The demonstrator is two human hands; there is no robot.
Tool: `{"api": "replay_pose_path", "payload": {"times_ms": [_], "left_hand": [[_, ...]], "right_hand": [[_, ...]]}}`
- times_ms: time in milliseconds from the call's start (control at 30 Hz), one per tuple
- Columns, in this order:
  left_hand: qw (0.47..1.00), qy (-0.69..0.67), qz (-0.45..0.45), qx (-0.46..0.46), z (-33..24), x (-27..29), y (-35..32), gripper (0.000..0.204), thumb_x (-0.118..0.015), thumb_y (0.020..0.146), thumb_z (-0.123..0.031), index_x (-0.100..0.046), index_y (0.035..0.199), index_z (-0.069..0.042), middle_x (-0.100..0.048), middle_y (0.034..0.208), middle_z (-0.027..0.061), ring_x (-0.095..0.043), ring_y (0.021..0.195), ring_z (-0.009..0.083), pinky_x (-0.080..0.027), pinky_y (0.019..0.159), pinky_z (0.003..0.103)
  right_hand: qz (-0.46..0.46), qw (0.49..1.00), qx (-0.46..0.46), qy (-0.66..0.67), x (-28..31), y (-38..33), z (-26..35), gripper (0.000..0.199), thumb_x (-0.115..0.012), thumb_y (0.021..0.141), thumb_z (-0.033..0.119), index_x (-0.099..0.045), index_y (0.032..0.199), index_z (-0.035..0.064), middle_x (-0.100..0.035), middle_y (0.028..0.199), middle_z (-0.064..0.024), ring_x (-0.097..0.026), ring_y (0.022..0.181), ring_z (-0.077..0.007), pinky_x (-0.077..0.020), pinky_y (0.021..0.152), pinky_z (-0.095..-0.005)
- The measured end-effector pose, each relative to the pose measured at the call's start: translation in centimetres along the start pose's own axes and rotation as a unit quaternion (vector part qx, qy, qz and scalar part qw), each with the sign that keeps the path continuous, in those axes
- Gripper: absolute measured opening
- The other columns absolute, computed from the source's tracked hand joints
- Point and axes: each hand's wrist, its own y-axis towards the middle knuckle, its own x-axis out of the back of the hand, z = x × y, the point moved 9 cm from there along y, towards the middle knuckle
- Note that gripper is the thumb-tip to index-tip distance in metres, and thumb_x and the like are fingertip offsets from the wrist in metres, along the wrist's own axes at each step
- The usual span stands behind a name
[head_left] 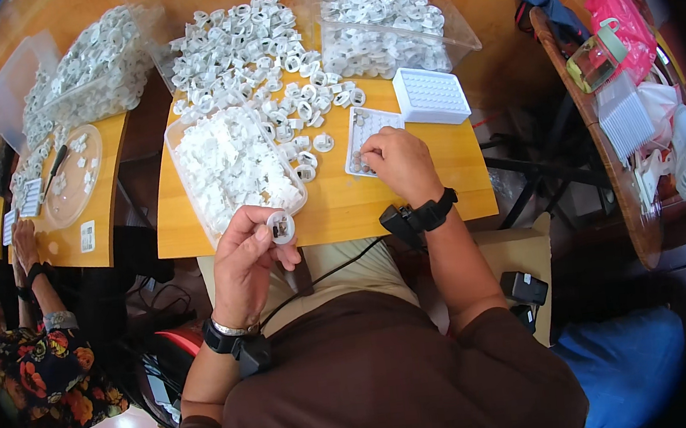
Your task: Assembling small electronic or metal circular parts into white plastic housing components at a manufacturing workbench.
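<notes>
My left hand (249, 257) pinches a round white plastic part (281, 227) with a dark, metallic-looking middle, in front of the table's near edge. Over on the right, my right hand (401, 162) has its fingertips together at a shallow white tray (372, 121). Small round greyish discs (361, 162) lie in that tray beside the fingers. Whether a disc is between the fingertips is hidden. Just beyond my left hand stands a clear tub (176, 160) full of small white plastic pieces (225, 164).
Loose round white parts (237, 41) are heaped across the back of the yellow table (335, 215). A clear bin (458, 35) of similar parts and a stack of white trays (431, 96) stand at the right. Another person's hand (25, 243) is at the left table.
</notes>
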Motion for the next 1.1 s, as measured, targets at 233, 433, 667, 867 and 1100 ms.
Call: {"api": "replay_pose_path", "payload": {"times_ms": [233,433,667,867,1100], "left_hand": [[1.0,-0.01,-0.001,0.019,0.3,-0.2,0.0,0.027,-0.052,0.093,-0.026,-0.052,0.104,-0.001,-0.061,0.083,0.0112,-0.06,0.068,0.0171,-0.046,0.059,0.026],[0.999,-0.022,-0.005,0.023,0.6,-0.1,0.0,0.028,-0.053,0.093,-0.027,-0.052,0.103,-0.001,-0.062,0.083,0.0115,-0.06,0.067,0.0174,-0.048,0.058,0.027],[0.988,-0.138,0.059,0.016,1.2,-0.9,0.3,0.027,-0.054,0.093,-0.024,-0.051,0.104,0.0,-0.06,0.085,0.0146,-0.06,0.068,0.0205,-0.048,0.059,0.028],[0.974,-0.2,0.107,-0.004,0.6,-1.1,0.1,0.032,-0.055,0.091,-0.027,-0.05,0.103,0.002,-0.059,0.081,0.0184,-0.06,0.065,0.0239,-0.049,0.056,0.03],[0.969,-0.206,0.133,-0.033,-0.3,-1.0,-0.6,0.033,-0.054,0.092,-0.028,-0.05,0.105,0.001,-0.061,0.085,0.0177,-0.061,0.068,0.0221,-0.051,0.059,0.031]], "right_hand": [[-0.006,1.0,0.01,0.008,0.0,0.2,0.4,0.005,-0.06,0.077,0.01,-0.064,0.077,0.0061,-0.062,0.078,-0.0106,-0.059,0.08,-0.0314,-0.0477,0.07,-0.0429],[-0.065,0.994,-0.028,0.083,1.1,-0.2,-0.5,0.01,-0.059,0.08,0.008,-0.064,0.087,0.0041,-0.063,0.078,-0.012,-0.061,0.073,-0.0273,-0.0484,0.066,-0.0376],[0.047,0.838,-0.086,0.537,-0.2,-1.8,4.9,0.014,-0.06,0.088,0.006,-0.064,0.098,-0.0015,-0.064,0.082,-0.0012,-0.058,0.075,-0.0069,-0.047,0.066,-0.0225],[0.162,0.76,-0.061,0.627,-2.9,-4.8,11.9,0.016,-0.06,0.089,0.002,-0.064,0.104,-0.003,-0.066,0.089,-0.0034,-0.06,0.082,-0.0067,-0.0495,0.073,-0.0212],[0.187,0.772,-0.033,0.607,-3.6,-4.8,12.3,0.017,-0.058,0.089,0.0,-0.063,0.105,-0.0035,-0.066,0.093,-0.0041,-0.061,0.082,-0.007,-0.0501,0.073,-0.0215]]}}
